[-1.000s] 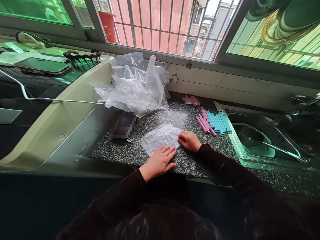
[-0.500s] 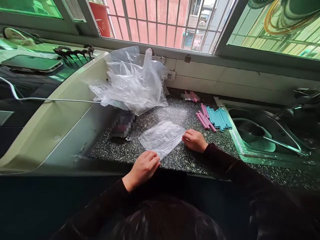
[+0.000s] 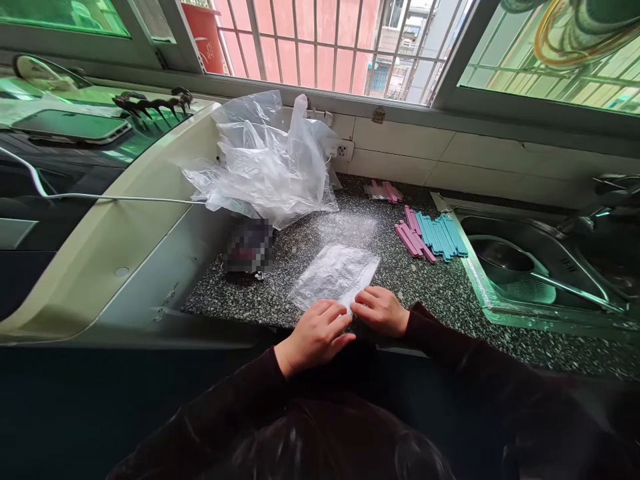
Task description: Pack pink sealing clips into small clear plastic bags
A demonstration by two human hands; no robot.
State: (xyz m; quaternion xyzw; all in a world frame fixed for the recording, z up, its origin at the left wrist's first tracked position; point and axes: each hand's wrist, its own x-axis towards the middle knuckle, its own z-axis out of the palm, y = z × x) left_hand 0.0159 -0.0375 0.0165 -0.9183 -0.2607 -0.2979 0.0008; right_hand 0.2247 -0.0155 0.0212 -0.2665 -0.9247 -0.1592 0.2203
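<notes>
A small clear plastic bag, flat and crinkled, lies on the speckled counter near its front edge. At the bag's near edge, my left hand has its fingers curled over the film, the thumb sticking out to the right. My right hand pinches the bag's right near edge, its fingertips almost touching those of my left hand. What lies under the fingertips is hidden. Teal clip strips and pink clip strips lie in a bunch beyond my right hand.
A heap of clear plastic bags fills the back left of the counter. Near it sits a blurred-out dark object. More pink strips lie by the wall. At right, a sink holds a pan. A white cable crosses at left.
My right hand has come down and left along the bag's edge, and my left hand has shifted right, so they now nearly meet. The bag has slid slightly right.
</notes>
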